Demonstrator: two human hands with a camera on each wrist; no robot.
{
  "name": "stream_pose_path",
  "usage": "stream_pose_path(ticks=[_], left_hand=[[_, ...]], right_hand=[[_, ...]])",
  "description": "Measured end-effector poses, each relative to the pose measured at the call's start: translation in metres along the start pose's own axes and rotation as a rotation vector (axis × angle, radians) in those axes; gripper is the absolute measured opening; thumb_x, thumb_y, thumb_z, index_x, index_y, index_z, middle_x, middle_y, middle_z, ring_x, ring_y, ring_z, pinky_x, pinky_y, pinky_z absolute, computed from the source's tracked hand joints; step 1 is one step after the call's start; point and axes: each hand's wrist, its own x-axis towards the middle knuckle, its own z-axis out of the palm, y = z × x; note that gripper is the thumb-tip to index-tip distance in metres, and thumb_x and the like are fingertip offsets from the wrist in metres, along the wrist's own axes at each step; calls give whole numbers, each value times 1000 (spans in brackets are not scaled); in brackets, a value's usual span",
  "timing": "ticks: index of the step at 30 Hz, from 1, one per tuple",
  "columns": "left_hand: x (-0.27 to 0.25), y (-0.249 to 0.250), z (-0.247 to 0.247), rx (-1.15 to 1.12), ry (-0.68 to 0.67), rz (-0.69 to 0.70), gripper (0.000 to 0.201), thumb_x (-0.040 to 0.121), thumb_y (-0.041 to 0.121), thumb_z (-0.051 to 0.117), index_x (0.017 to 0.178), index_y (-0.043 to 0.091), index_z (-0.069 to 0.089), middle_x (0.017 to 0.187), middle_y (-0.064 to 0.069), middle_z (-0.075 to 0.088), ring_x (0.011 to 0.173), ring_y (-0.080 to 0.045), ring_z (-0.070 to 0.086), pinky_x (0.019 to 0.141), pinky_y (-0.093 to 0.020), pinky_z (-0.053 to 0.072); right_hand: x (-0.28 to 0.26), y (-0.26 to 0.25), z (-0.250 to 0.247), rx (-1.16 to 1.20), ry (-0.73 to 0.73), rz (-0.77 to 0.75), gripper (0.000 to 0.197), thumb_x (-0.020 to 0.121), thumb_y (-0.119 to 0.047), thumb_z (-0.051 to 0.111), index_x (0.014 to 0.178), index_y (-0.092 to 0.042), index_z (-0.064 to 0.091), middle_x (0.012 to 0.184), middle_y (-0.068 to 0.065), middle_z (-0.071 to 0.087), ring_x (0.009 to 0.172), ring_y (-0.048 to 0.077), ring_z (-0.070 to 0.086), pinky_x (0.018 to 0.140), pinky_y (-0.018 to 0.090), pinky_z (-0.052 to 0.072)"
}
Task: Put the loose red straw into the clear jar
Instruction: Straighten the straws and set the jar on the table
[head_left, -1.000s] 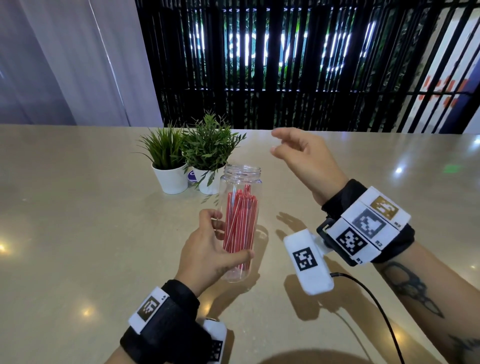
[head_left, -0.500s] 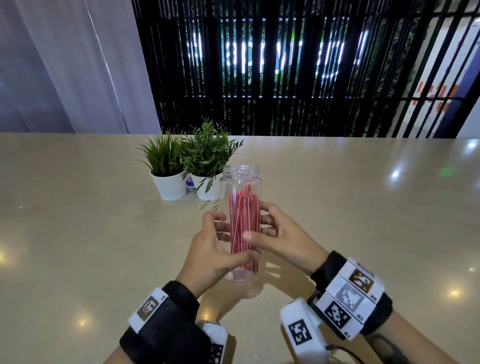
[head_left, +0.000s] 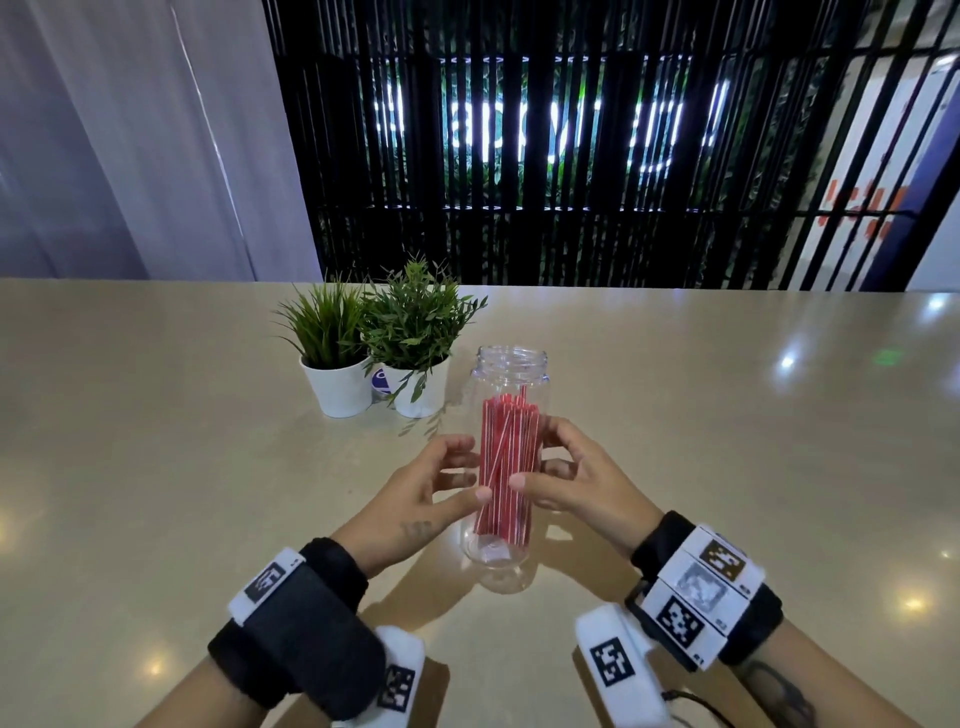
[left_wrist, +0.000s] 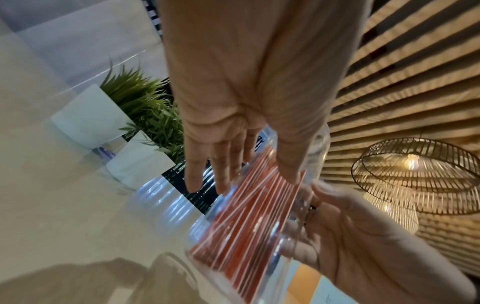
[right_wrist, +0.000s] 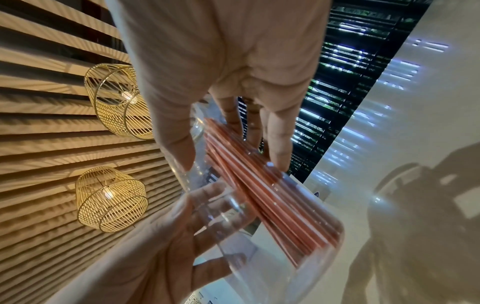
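I am holding the clear jar (head_left: 511, 374) upright on the counter (head_left: 156, 415): left hand (head_left: 415, 493) and right hand (head_left: 576, 483) fingers are curling round opposite sides, thumbs on its front. The red straws (head_left: 506, 467) are standing inside.

No legible text; lit sign (head_left: 524, 124) broken by slats (head_left: 587, 223)

Head looks down; both wrists close, sharing jar (head_left: 505, 452).

We see the left hand (left_wrist: 249, 82) on the clear jar (left_wrist: 168, 203): fingers nearly straight behind it, thumb on the front. Red straws (left_wrist: 249, 216) packed inside. Right hand (left_wrist: 363, 246) holds the opposite side. Two potted plants (left_wrist: 140, 98) stand beyond on the table (left_wrist: 52, 205).
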Motion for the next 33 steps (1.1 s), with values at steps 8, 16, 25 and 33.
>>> stream_pose_path(ticks=[8, 16, 25, 33], left_hand=[[53, 0, -12, 232, 74, 89, 46, 79, 19, 66, 118, 11, 42, 117, -1, 54, 109, -16, 51, 89, -27, 40], [124, -14, -8, 298, 141, -3, 52, 80, 19, 64, 121, 3, 38, 124, -17, 55, 98, -21, 51, 89, -36, 44], [163, -31, 3, 374, 148, -81, 50, 82, 13, 61, 124, -1, 37, 128, -21, 51, 111, -31, 53, 90, -34, 41], [178, -50, 5, 516, 80, -143, 50, 83, 16, 57, 126, 5, 35, 127, -21, 54, 111, -36, 55, 97, -50, 44]], right_hand=[[49, -3, -16, -281, 36, -50, 56, 75, -10, 72, 126, -12, 51, 124, 7, 60, 113, 20, 56, 105, 36, 41], [109, -3, -34, -390, 66, 69, 66, 77, 3, 65, 134, -5, 32, 130, 20, 52, 117, 32, 53, 103, 42, 43], [151, 17, -38, -759, 150, 154, 65, 75, -8, 70, 132, -5, 39, 125, 18, 57, 112, 33, 56, 99, 44, 45], [161, 38, -38, -692, 198, 206, 59, 76, -2, 66, 128, -5, 37, 121, 21, 58, 105, 37, 60, 92, 50, 49]])
